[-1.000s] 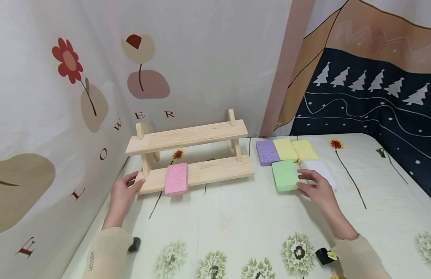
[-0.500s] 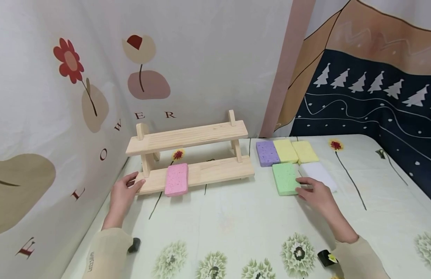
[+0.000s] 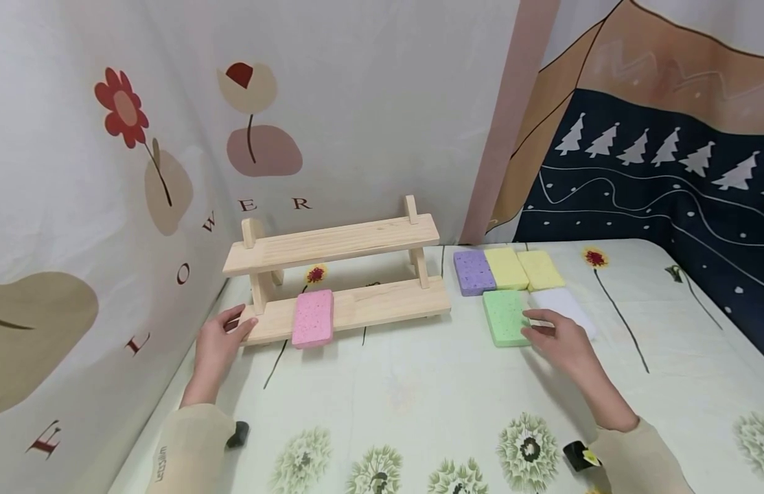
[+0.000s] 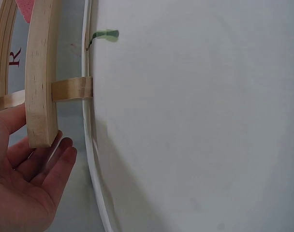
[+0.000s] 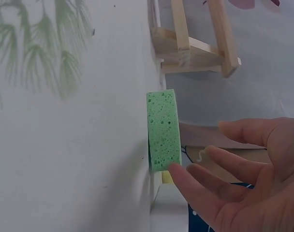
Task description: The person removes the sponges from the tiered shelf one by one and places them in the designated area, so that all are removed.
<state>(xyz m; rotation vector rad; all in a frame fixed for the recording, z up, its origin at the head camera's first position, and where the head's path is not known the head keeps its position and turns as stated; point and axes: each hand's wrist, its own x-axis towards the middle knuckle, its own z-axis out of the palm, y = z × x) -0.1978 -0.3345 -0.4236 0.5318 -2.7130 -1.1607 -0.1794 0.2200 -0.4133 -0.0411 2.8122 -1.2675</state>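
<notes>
A light wooden two-tier shelf [image 3: 338, 240] stands at the back left of the table. My left hand [image 3: 215, 346] grips the left end of its lower board [image 4: 41, 82], thumb above and fingers beneath. A pink sponge [image 3: 313, 318] rests on that board, jutting past the front edge. To the right, a green sponge [image 3: 504, 320] lies flat on the cloth. Beside its right edge is my right hand [image 3: 563, 344]. Its fingers are spread in the right wrist view, one fingertip [image 5: 176, 170] close to the green sponge; contact cannot be made out.
Behind the green sponge lie a purple sponge [image 3: 474, 272] and two yellow sponges [image 3: 506, 268]. A white sponge [image 3: 562, 305] sits to its right, partly behind my right hand. Printed cloth [image 3: 382, 103] hangs behind the table and along its left.
The green sponge has come down and slightly towards me from its raised, overlapping position onto the table. My right fingers have let go of it. The left hand stays put on the shelf.
</notes>
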